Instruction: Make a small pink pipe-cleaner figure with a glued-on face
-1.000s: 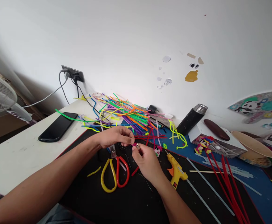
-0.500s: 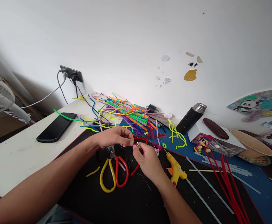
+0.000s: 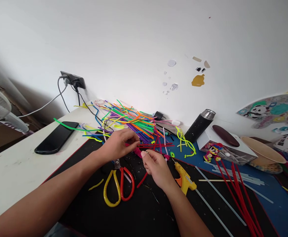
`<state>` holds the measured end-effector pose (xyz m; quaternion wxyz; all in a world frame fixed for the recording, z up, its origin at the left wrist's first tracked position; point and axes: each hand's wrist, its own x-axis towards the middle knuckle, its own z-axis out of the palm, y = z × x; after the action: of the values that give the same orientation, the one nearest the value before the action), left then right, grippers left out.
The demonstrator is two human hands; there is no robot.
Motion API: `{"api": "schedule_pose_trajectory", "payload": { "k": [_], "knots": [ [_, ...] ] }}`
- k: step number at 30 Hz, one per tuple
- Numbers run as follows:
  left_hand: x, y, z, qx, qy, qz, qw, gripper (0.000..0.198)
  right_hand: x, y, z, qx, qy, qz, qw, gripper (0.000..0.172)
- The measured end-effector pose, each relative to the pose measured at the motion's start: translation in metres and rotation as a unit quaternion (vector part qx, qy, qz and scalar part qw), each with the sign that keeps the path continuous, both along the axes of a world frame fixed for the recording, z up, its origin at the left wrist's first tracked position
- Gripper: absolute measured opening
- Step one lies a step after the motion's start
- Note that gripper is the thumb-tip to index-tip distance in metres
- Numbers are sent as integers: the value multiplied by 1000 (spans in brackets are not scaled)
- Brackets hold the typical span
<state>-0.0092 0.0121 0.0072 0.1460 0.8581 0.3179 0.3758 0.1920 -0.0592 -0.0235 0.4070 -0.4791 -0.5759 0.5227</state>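
My right hand (image 3: 156,168) is closed, thumb and fingers pinching a small magenta fuzzy piece (image 3: 137,152), apparently bent pipe cleaner. Just to its upper left is my left hand (image 3: 121,144), its thumb and fingertips pressed together beside the magenta piece. Whatever those fingertips grip is too small to make out. Below the left hand lie scissors (image 3: 112,189) with one yellow and one red handle, blades partly hidden by the hand. A yellow glue gun (image 3: 185,177) rests right of my right hand. Behind that hand a pink-and-white item (image 3: 167,157) is mostly covered.
A pile of coloured pipe cleaners (image 3: 139,121) spreads along the wall. A phone (image 3: 57,137) lies at left. Farther right are a black flask (image 3: 199,126), a small panda figure (image 3: 212,153), clear glue sticks (image 3: 214,210) and red pipe cleaners (image 3: 244,197).
My left hand has drawn slightly up and away from the right, and the magenta piece shows between them. The whole view has shifted a little.
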Motion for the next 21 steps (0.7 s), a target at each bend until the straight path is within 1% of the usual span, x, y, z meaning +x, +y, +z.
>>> {"api": "schedule_pose_trajectory", "payload": {
  "k": [2,4,9,13,18,21],
  "knots": [
    [1,0,-1,79,12,-4,997,12,-1,-1,1,-11,25,21,999,54],
    [1,-1,-2,138,27,-13,990,13,-4,-2,3,-23,50,27,998,56],
    [3,-3,-3,254,64,-15,965,10,-8,-3,10,-69,107,-2,992,59],
    [3,-4,-2,287,88,-20,954,6,-10,-4,11,-87,113,-17,990,56],
    [4,-6,-2,295,98,-30,950,3,-13,-5,10,-77,86,-22,993,49],
    [4,-6,-3,299,95,-29,949,4,-15,-5,11,-90,92,-26,991,48]
  ]
}}
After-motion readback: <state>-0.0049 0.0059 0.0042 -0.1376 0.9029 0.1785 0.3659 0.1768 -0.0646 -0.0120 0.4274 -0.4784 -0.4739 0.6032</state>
